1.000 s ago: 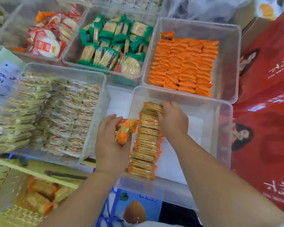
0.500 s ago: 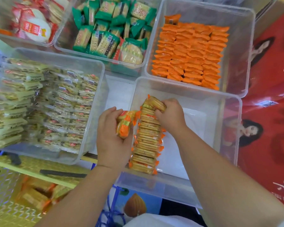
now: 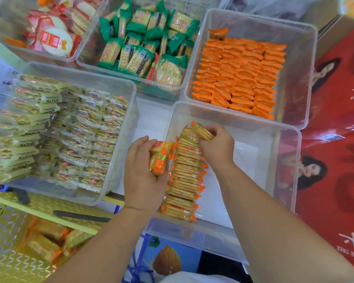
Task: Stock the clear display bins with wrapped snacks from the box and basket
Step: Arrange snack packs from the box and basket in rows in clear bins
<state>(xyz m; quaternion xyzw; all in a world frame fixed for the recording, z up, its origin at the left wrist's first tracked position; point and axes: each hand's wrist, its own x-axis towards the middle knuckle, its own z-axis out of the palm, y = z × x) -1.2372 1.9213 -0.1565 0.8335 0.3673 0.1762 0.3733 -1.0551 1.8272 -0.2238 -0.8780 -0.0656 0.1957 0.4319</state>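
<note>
At the near bin (image 3: 253, 123), right hand (image 3: 219, 147) pinches a packet (image 3: 203, 133), left hand (image 3: 143, 178) grips spares (image 3: 159, 159); nudging could topple the row (image 3: 185, 180).

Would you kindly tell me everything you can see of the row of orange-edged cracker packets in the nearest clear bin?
The row of orange-edged cracker packets stands on edge, one behind another, along the left side of the nearest clear plastic bin. Clear film shows golden crackers; crimped ends are orange. The right hand pinches the farthest tilted packet; the left hand, holding spare packets, is beside it.
</note>
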